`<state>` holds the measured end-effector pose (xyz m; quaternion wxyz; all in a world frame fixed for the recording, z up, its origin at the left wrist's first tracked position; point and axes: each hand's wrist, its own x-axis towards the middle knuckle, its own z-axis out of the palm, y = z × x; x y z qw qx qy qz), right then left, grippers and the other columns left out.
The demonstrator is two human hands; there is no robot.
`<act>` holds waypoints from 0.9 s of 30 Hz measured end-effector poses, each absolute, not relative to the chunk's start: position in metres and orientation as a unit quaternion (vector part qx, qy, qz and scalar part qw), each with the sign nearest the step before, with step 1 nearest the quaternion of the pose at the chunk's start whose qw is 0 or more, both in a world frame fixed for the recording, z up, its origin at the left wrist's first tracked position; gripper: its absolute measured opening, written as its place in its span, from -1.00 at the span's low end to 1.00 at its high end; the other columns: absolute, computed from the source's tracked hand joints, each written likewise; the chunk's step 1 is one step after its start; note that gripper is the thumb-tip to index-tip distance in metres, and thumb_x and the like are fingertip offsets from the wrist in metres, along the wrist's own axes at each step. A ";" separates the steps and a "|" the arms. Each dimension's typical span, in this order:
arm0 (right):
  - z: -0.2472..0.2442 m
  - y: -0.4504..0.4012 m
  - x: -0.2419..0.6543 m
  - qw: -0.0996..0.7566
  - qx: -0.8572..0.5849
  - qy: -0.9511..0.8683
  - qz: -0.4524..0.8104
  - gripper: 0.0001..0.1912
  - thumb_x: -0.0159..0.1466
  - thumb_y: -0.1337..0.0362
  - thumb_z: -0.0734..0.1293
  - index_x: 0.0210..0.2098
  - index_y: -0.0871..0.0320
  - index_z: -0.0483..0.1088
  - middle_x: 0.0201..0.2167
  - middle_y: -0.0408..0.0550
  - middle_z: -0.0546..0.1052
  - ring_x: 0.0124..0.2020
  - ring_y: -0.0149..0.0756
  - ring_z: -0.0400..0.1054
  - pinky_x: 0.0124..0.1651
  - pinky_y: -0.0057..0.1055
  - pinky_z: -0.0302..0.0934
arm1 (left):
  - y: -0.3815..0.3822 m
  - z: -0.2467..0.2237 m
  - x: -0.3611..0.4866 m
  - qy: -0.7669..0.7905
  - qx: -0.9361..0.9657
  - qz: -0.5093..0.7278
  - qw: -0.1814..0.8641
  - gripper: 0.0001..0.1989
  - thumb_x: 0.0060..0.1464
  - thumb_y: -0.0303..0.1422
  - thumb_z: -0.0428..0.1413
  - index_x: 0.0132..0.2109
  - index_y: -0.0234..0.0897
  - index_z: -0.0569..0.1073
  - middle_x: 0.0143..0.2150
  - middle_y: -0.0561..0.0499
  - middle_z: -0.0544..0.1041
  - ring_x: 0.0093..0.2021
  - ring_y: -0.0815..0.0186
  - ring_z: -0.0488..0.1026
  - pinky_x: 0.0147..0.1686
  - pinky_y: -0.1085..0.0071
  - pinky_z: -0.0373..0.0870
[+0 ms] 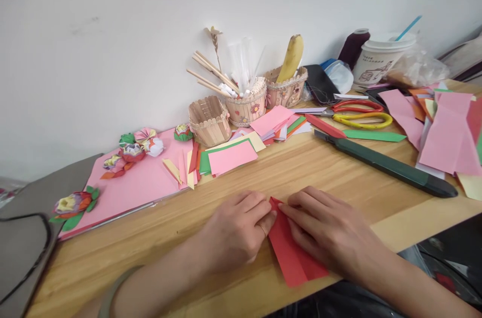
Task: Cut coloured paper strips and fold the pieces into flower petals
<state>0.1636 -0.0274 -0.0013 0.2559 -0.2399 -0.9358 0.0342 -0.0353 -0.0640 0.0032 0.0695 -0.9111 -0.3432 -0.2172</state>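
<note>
A red paper strip (288,258) lies on the wooden table, with a crease along its length and its far end folded toward a point. My left hand (241,227) is closed, its thumb and fingers pinching the paper's left edge near that tip. Across the right side of the strip lies my right hand (327,222), its fingers together and pressing the folded corner down. The fingertips of both hands almost meet at the tip. Part of the paper is hidden under my right hand.
Cut paper pieces (233,157) lie beyond my hands, near a wooden basket (210,125). Paper flowers (131,152) sit on pink sheets (139,192) at left. A dark green utility knife (391,165), scissors (361,120) and a paper cup (382,59) are at right.
</note>
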 end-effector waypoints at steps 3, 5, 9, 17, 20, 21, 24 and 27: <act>0.000 -0.028 0.165 0.248 -0.244 -0.936 0.046 -0.77 0.31 0.39 0.13 -0.31 0.20 0.41 -0.37 0.01 0.44 -0.35 -0.28 0.27 -0.33 -0.33 0.23 | -0.064 0.005 -0.036 -0.336 -0.913 -0.217 0.072 -0.74 0.26 -0.54 -0.10 -0.26 -0.44 0.48 -0.34 -0.10 0.48 -0.20 0.23 0.41 -0.24 0.30 0.45; -0.001 -0.028 0.165 0.248 -0.245 -0.936 0.048 -0.78 0.31 0.40 0.13 -0.31 0.20 0.41 -0.36 0.01 0.44 -0.34 -0.27 0.27 -0.33 -0.33 0.23 | -0.064 0.005 -0.038 -0.333 -0.913 -0.224 0.068 -0.75 0.26 -0.54 -0.10 -0.21 -0.46 0.48 -0.34 -0.10 0.48 -0.19 0.22 0.41 -0.23 0.30 0.45; -0.002 -0.028 0.166 0.245 -0.242 -0.937 0.049 -0.78 0.29 0.42 0.14 -0.28 0.22 0.41 -0.36 0.01 0.43 -0.35 -0.26 0.27 -0.33 -0.33 0.23 | -0.064 0.002 -0.039 -0.334 -0.918 -0.209 0.052 -0.75 0.26 -0.52 -0.11 -0.06 -0.48 0.43 -0.30 -0.12 0.47 -0.15 0.20 0.40 -0.21 0.28 0.44; -0.002 -0.025 0.160 0.204 -0.265 -0.942 0.034 -0.69 0.19 0.46 0.15 -0.14 0.23 0.41 -0.37 0.01 0.37 -0.37 -0.22 0.24 -0.32 -0.29 0.22 | -0.064 0.000 -0.041 -0.371 -0.915 -0.159 0.019 -0.78 0.27 -0.49 -0.12 -0.12 -0.37 0.42 -0.27 -0.09 0.40 -0.21 0.22 0.36 -0.26 0.31 0.41; 0.000 -0.025 0.162 0.188 -0.273 -0.943 0.033 -0.65 0.14 0.48 0.15 -0.13 0.21 0.41 -0.38 -0.01 0.36 -0.38 -0.23 0.24 -0.34 -0.29 0.20 | -0.065 0.002 -0.040 -0.373 -0.914 -0.157 0.032 -0.76 0.29 -0.48 -0.14 -0.11 -0.36 0.42 -0.28 -0.08 0.40 -0.22 0.23 0.36 -0.28 0.31 0.40; 0.000 -0.026 0.163 0.186 -0.274 -0.943 0.033 -0.63 0.13 0.49 0.15 -0.12 0.20 0.41 -0.38 -0.01 0.35 -0.38 -0.23 0.24 -0.34 -0.29 0.20 | -0.065 0.002 -0.040 -0.374 -0.913 -0.159 0.037 -0.76 0.29 -0.47 -0.14 -0.10 -0.36 0.42 -0.27 -0.08 0.41 -0.22 0.22 0.36 -0.28 0.30 0.40; 0.001 -0.028 0.168 0.186 -0.272 -0.943 0.037 -0.60 0.11 0.51 0.13 -0.11 0.20 0.39 -0.37 -0.01 0.35 -0.36 -0.23 0.22 -0.32 -0.29 0.19 | -0.067 0.001 -0.039 -0.381 -0.910 -0.159 0.038 -0.76 0.31 -0.44 -0.15 -0.09 -0.36 0.40 -0.26 -0.09 0.41 -0.20 0.21 0.36 -0.27 0.29 0.40; 0.004 -0.030 0.176 0.182 -0.268 -0.945 0.046 -0.64 0.14 0.50 0.11 -0.15 0.18 0.39 -0.35 0.00 0.36 -0.36 -0.23 0.21 -0.33 -0.29 0.18 | -0.068 0.000 -0.038 -0.392 -0.908 -0.147 0.025 -0.76 0.32 -0.42 -0.15 -0.09 -0.35 0.40 -0.25 -0.07 0.41 -0.20 0.23 0.37 -0.28 0.32 0.39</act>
